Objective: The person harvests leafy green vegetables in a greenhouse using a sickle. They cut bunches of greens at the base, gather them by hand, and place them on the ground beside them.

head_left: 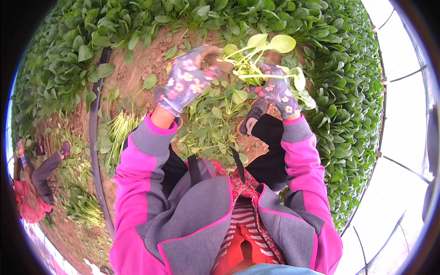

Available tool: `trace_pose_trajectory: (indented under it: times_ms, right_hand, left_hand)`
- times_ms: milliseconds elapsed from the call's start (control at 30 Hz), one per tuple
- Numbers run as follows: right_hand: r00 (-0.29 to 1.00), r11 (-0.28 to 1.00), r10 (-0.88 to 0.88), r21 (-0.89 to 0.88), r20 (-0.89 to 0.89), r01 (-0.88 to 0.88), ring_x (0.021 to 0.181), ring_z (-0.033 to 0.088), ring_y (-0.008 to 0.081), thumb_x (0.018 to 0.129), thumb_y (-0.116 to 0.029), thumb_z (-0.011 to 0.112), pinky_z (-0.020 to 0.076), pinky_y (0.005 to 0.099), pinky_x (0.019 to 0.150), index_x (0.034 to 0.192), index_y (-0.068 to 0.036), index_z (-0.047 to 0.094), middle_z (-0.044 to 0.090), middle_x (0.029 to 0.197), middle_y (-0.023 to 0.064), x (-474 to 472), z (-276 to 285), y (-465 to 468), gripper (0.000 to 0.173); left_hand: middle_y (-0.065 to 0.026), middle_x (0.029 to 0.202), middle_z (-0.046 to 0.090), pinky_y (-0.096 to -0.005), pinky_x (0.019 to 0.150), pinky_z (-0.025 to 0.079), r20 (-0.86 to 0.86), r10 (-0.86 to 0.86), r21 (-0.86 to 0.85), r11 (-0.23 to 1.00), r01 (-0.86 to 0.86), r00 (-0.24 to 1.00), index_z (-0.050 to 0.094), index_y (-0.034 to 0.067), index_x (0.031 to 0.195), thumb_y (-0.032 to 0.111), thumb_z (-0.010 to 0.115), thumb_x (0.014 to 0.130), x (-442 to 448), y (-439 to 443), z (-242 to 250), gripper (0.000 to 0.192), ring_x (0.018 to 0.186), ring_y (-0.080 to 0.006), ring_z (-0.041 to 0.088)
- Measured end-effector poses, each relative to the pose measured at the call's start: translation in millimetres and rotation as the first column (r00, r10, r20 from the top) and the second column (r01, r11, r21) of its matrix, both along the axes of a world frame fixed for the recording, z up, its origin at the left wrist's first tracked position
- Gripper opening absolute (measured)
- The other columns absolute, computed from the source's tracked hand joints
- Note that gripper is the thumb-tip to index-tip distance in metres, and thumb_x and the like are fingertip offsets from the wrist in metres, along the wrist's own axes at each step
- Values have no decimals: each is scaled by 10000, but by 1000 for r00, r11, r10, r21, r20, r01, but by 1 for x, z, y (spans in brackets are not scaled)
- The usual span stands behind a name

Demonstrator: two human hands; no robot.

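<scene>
Both my hands wear floral-patterned gloves with dark, dirty fingers. My right hand (276,87) grips a small bunch of spinach (252,77) by its pale stems, roughly level. Yellowish-green leaves stick out above the bunch and over the glove. To its left, my left hand (194,75) has its fingers curled close to the stem ends. Those fingers are blurred, so whether they pinch a stem cannot be told. Under and between the hands, loose spinach leaves (209,125) cover the ground between my shoes (256,113).
Dense uncut spinach (347,103) grows ahead and along the right, beside a white sheet wall (402,130). A dark strip (95,120) runs along the soil on the left, near a pile of cut spinach (123,132). Beyond it another person (37,189) sits low, near more cut spinach (87,209).
</scene>
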State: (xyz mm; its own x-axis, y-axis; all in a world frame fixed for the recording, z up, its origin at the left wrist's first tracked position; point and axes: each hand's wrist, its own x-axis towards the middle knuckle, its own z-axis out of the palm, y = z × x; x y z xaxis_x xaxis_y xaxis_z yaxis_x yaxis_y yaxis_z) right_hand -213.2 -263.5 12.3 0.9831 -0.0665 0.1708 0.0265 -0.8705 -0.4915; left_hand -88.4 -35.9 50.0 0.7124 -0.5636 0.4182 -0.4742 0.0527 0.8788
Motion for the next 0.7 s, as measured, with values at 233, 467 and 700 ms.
trace_pose_trajectory:
  times_ms: [233,467,700]
  right_hand:
    - [998,949,27,-313,-58,-44,876,634,265,644,-212,694,423,416,931,1056,-159,602,654,871,60,9,8,7,425]
    - [992,920,121,-380,40,-97,808,624,257,656,-200,703,441,397,759,1029,-152,593,595,761,54,12,-7,8,391]
    - [984,817,167,-568,67,-100,898,619,282,686,-215,679,415,480,935,1126,-149,585,610,892,87,6,-18,12,455]
  left_hand:
    - [-105,865,679,-349,671,507,-134,-62,494,861,121,989,651,67,1105,435,767,717,-4,-6,-21,547,732,-221,655]
    - [-97,827,672,-359,718,496,-170,-152,518,827,220,974,661,36,1043,462,763,716,-6,-16,-35,546,770,-216,645]
    - [-45,763,655,-274,622,474,-371,-316,350,823,447,873,666,26,971,216,772,743,11,-11,-59,314,668,-107,586]
